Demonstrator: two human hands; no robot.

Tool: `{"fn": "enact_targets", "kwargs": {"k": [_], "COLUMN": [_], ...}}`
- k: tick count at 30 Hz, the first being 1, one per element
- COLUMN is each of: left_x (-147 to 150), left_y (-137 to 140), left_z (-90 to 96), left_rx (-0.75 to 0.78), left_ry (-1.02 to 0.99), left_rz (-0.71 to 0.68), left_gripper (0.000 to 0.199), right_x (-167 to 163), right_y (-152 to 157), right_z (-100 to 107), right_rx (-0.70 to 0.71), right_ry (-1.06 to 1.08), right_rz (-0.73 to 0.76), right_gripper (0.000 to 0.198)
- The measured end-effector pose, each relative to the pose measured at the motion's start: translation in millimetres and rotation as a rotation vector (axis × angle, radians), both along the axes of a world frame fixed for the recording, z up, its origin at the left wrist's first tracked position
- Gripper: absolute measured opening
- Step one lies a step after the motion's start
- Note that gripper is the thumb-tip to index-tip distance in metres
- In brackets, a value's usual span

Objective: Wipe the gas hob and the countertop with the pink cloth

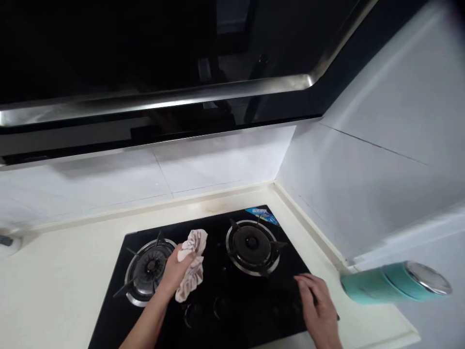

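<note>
My left hand (175, 272) is closed around a crumpled, pale pinkish cloth (195, 271). The cloth lies over the black glass gas stove (232, 315), just right of the left burner (150, 266), and its folds spill out above and below my fingers. Over the stove's front right part is my right hand (317, 303), fingers curled and thumb drawn in against them. Something red shows at its fingertips, too small to make out. The right burner (252, 244) stands between my two hands, farther back. Two dark control knobs (222, 308) sit in front of the cloth.
A teal flask (385, 282) with a silver lid stands on the cream counter (54, 276), right of the stove. A black range hood (145, 58) overhangs the back. Tiled walls (370, 189) close off the rear and right. A white object (9, 245) sits far left.
</note>
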State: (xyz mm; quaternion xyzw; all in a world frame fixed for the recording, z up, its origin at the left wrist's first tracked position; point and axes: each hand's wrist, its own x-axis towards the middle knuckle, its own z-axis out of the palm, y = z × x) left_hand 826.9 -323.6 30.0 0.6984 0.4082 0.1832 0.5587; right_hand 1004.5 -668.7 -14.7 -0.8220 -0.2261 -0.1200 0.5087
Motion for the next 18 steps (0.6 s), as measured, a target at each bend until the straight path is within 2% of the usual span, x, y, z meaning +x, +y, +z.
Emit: {"fn": "enact_targets", "kwargs": {"k": [2,4,5,7,9,18], "left_x": [15.2,30.9,37.5,46.9,51.6,86.6], "left_y": [5.7,-0.9,-7.2,-21.3,-31.8,-47.8], "left_z": [-1.8,-9.4,-15.0,-27.4,-37.0,-42.3], "left_rx": [0.378,0.727,0.846,0.987,1.027,0.954], "left_ry": [0.247,0.453,0.515,0.574,0.604,0.519], "left_rz": [-0.083,-0.191,-0.264,-0.406,-0.487,-0.471], "left_gripper": [0.039,0.037,0.038,0.043,0.046,0.022], "right_x": [14.2,19.5,19.6,17.3,14.8,19.5], "right_y": [-30.2,-50.4,-56.3,-61.2,-61.0,-66.2], "right_z": [-35.0,-67.9,-81.4,-100.2,-108.2,-114.9], "right_rx": [-0.179,-0.353,-0.427,-0.540,-0.596,-0.669], "right_ry": [-0.084,-0.153,-0.175,-0.196,-0.197,-0.122], "right_rz": [-0.096,-0.164,-0.186,-0.219,-0.232,-0.251], "right_gripper": [0.042,0.048,0.049,0.048,0.045,0.046]}}
